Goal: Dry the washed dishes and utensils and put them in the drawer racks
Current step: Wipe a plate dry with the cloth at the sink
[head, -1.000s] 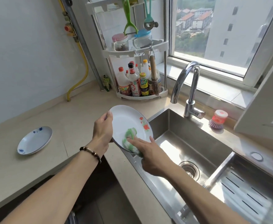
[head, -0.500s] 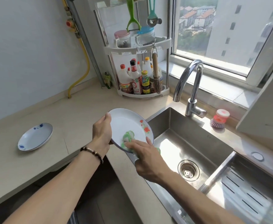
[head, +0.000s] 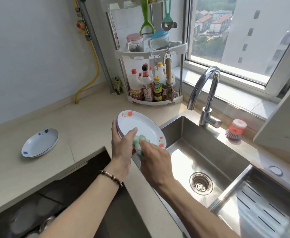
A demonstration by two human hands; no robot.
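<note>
From the head camera, the left hand [head: 122, 148] grips the white plate [head: 140, 127] by its near-left rim, thumb laid across the face and fingers curled behind, holding it tilted up above the worktop [head: 82, 121] edge, just left of the sink [head: 201, 152]. The plate carries red-and-green flower prints at its 11 o'clock and 4 o'clock rim. The left forearm rises from the lower left, a beaded bracelet [head: 111, 177] round the wrist.

The right hand [head: 155, 158] is clenched round a green-and-white cloth [head: 138, 143], pressing it against the lower part of the plate's face, right beside the left thumb. Its knuckles face up, the wrist bent slightly, and the forearm comes in from the lower right across the sink's front edge.

At 9 o'clock from the hands, well apart, a small blue-patterned dish [head: 40, 143] lies flat on the worktop. At 12 o'clock stands a corner rack [head: 151, 52] with bottles and jars. The tap [head: 206, 93] arches over the sink at 2 o'clock, with a pink dish brush [head: 236, 129] near it on the sill ledge.
</note>
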